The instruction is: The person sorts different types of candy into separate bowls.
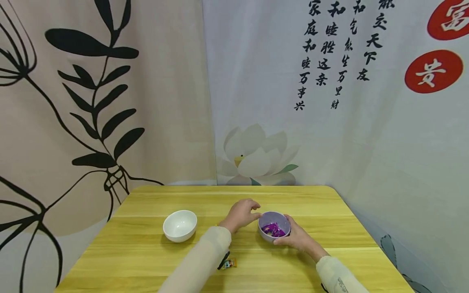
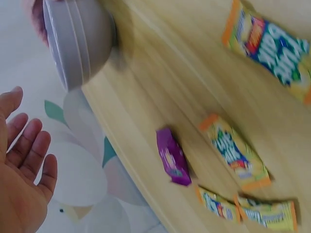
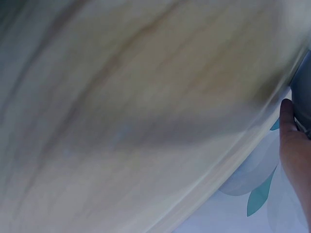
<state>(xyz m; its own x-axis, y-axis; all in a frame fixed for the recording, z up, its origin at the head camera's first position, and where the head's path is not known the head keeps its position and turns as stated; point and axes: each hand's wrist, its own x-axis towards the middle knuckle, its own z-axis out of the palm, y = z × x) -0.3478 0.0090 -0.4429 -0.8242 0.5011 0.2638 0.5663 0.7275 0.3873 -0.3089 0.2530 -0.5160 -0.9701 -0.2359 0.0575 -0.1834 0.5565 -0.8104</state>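
A small purple bowl (image 1: 264,235) with purple-wrapped candies (image 1: 273,230) inside is held by my right hand (image 1: 298,238), thumb at the near side and fingers round the right side. Close to the bowl's left rim is my left hand (image 1: 239,215), its fingers loosely bent with nothing between them. In the left wrist view, one purple-wrapped candy (image 2: 173,158) lies on the table among several yellow-and-orange candy packets (image 2: 235,153). The right wrist view catches only part of the right hand (image 3: 295,155) against the bowl (image 3: 302,92).
A white bowl (image 1: 179,226) stands on the left of the wooden table (image 1: 307,268). One yellow packet (image 1: 229,263) shows beside my left sleeve, and my left arm hides others in the head view. Behind the table's far edge hangs a printed cloth (image 1: 253,101).
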